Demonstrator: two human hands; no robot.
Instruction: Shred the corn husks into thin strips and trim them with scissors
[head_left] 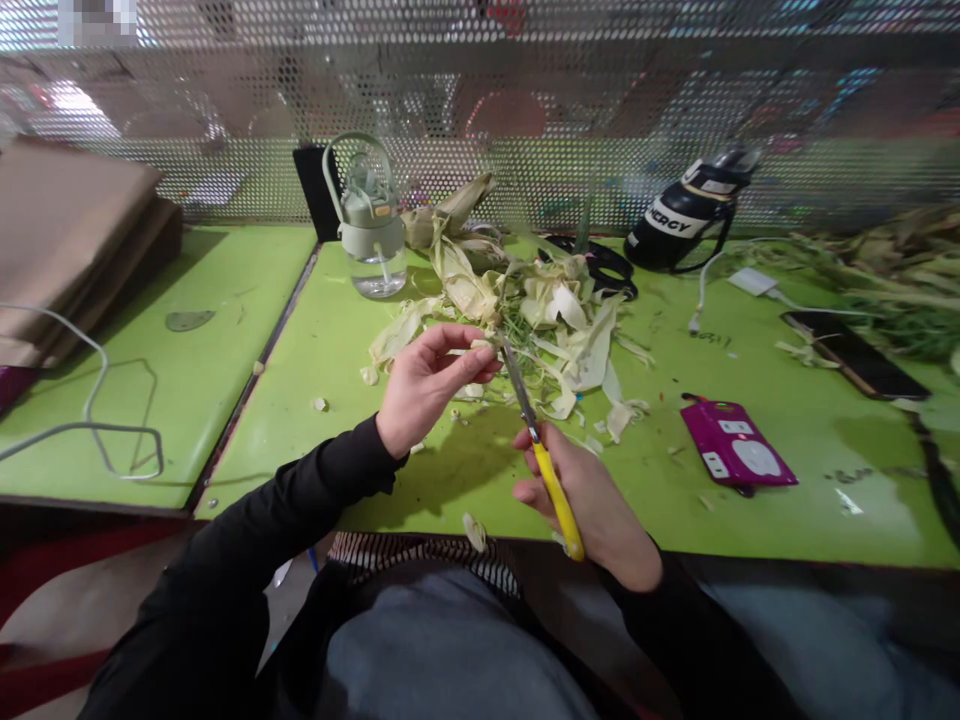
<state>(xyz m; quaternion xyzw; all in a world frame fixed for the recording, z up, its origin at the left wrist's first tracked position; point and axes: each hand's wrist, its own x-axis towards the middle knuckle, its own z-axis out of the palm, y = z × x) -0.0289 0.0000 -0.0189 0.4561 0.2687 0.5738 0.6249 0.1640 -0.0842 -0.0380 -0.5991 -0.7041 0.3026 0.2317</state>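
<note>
My left hand (439, 380) is closed, pinching a small pale piece of husk (486, 346) between thumb and fingertips. In my right hand (585, 490) is a pair of scissors (553, 495) with yellow handles, its blades pointing up and away from me. The blade tips reach close beside the pinched piece; whether they touch it I cannot tell. Just beyond both hands lies a loose heap of pale green husks (592, 345) with thin green shreds among them. Small cut scraps (321, 404) are scattered on the green table (450, 500).
At the back stand a clear water bottle (375, 260) and a tilted black bottle (679, 220). Black-handled scissors (611, 268) lie behind the heap. To the right are a purple power strip (739, 445), a phone (855, 352) and more husks (892, 260). Brown bags (67, 230) sit left.
</note>
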